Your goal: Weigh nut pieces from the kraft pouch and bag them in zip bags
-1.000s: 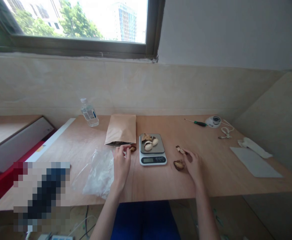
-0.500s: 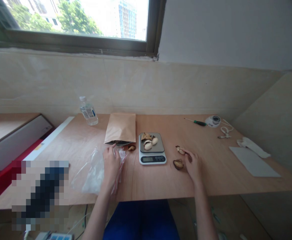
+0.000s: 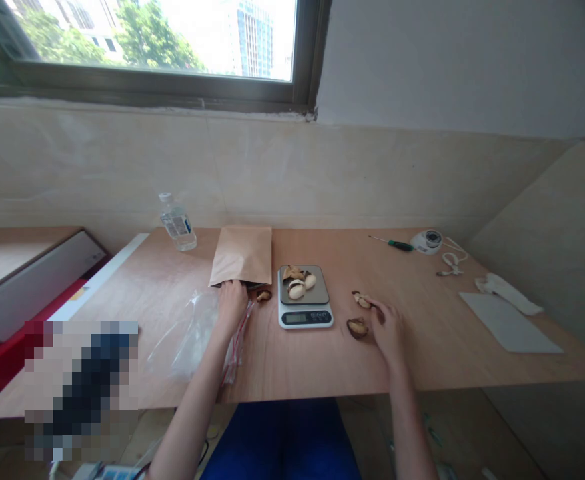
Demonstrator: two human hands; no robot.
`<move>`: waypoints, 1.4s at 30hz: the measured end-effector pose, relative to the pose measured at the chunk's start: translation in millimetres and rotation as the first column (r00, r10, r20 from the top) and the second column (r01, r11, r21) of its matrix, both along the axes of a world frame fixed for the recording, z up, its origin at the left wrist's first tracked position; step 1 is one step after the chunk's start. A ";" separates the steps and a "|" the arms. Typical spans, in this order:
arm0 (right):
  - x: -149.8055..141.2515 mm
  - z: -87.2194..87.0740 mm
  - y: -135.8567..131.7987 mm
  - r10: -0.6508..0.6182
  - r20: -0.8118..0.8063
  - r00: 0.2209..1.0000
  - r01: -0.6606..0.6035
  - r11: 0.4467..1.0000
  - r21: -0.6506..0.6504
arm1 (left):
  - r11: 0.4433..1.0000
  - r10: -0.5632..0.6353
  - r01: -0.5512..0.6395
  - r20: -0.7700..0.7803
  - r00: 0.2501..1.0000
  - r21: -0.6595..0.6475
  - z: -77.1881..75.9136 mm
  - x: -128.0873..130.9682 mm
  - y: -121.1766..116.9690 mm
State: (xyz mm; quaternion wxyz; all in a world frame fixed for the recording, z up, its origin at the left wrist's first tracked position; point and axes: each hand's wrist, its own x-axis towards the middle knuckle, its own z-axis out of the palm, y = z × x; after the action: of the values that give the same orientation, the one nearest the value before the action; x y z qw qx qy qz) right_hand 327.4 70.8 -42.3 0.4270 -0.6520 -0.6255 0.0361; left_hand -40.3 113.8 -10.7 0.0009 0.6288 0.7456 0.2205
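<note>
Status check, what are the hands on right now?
Left hand at kraft paper envelope lower edge, plastic bag beside it. Right hand touching a nut shell piece. Kitchen scale between them.

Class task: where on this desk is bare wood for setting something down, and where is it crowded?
Bare wood lies between the right hand and the white sheet, and in front of the kitchen scale. It is crowded around the left hand, where the paper bag, plastic bag and a nut shell meet.
</note>
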 end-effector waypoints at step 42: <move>3.5 -4.5 1.0 0.003 0.002 1.000 -0.003 1.000 -0.012 | 0.977 0.206 -0.212 -0.168 0.964 -0.018 47.0 7.8 -57.0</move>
State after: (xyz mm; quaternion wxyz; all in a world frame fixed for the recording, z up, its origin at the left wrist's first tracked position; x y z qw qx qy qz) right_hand 330.9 71.9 -46.8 0.4223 -0.6538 -0.6266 0.0396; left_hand -32.4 56.9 36.3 -0.0730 0.5625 0.8092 0.1533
